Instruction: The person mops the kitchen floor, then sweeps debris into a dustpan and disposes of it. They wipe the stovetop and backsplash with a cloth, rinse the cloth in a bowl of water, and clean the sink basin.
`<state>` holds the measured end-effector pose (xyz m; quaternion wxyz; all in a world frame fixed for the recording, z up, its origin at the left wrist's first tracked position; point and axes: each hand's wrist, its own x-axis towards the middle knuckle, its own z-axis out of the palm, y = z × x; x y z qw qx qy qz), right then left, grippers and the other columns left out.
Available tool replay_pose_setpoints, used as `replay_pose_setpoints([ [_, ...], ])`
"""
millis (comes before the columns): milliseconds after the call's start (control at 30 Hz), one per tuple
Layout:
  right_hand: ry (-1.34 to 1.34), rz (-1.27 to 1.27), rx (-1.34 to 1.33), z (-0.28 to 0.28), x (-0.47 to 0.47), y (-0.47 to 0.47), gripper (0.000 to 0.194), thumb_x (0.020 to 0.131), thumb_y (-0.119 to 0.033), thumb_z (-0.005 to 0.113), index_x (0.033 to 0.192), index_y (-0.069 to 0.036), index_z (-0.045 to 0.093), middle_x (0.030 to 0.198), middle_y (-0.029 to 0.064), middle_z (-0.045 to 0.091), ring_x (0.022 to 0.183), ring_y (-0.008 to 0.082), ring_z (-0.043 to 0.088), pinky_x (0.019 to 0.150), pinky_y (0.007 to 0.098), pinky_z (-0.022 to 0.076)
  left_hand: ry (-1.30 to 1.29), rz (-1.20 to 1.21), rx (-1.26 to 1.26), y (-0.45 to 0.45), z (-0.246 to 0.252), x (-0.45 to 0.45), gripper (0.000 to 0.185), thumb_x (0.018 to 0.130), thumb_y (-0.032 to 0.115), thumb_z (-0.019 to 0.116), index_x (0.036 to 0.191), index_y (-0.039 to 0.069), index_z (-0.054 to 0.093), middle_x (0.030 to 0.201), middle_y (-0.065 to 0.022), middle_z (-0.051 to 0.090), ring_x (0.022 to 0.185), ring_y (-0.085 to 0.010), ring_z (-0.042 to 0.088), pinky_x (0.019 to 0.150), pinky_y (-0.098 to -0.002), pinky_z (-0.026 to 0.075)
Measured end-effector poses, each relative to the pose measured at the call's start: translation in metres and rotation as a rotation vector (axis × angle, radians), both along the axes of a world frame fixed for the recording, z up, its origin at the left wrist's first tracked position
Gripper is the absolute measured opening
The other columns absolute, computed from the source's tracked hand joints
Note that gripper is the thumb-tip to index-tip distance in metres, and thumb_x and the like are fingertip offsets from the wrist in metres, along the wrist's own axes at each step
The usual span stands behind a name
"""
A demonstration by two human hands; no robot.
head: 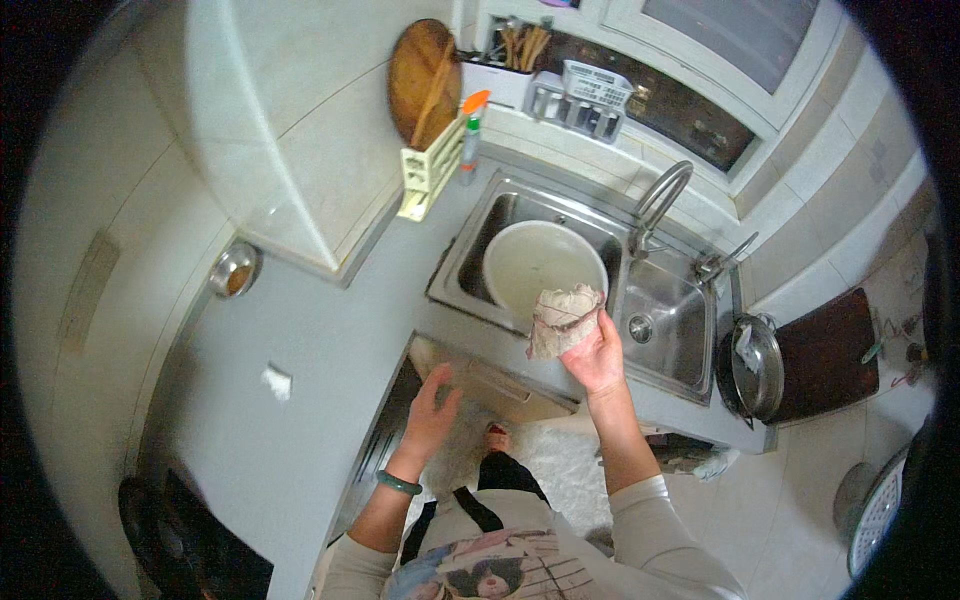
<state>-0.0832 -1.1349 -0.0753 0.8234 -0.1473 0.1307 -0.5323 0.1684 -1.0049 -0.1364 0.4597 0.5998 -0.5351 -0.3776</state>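
Observation:
A crumpled, light-coloured cloth (pixel 564 321) with darker reddish edging rests in my right hand (pixel 596 356), held up over the front rim of the sink. Behind it, a round white basin (pixel 544 259) sits in the larger left bowl of the stainless steel sink (pixel 472 289), with what looks like cloudy liquid inside. My left hand (pixel 435 401) is held in the air before the counter edge, fingers apart and nothing in it, a green bangle on the wrist. The curved faucet (pixel 661 202) stands behind the sink, between its two bowls.
On the grey counter (pixel 300 322) lie a small white item (pixel 277 381) and a metal bowl (pixel 236 270). A cream rack (pixel 427 176) stands beside a round wooden board (pixel 424 82). Right of the sink is a lidded pan (pixel 756 367). Below, a drawer or cabinet door (pixel 480 379) stands out.

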Motion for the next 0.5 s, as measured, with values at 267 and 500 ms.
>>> replay_pose_setpoints([
  [267, 0.072, -0.013, -0.029, -0.032, -0.064, -0.129, 0.048, 0.089, -0.03, 0.049, 0.132, -0.008, 0.043, 0.135, 0.0125, 0.046, 0.127, 0.0299, 0.04, 0.108, 0.0453, 0.0257, -0.003, -0.116, 0.004, -0.14, -0.001, -0.064, 0.047, 0.088, 0.015, 0.057, 0.131, 0.004, 0.042, 0.123, -0.0151, 0.054, 0.115, -0.027, 0.051, 0.095, -0.0347, 0.04],
  [500, 1.463, 0.086, 0.178, -0.221, -0.096, -0.197, 0.041, 0.088, -0.016, 0.05, 0.127, -0.005, 0.046, 0.114, 0.0123, 0.058, 0.11, 0.0256, 0.053, 0.092, 0.0411, 0.0412, 0.105, -0.148, 0.11, -0.192, -0.028, -0.057, 0.047, 0.089, 0.013, 0.055, 0.133, 0.005, 0.038, 0.121, -0.0144, 0.056, 0.107, -0.0235, 0.055, 0.083, -0.0337, 0.046],
])
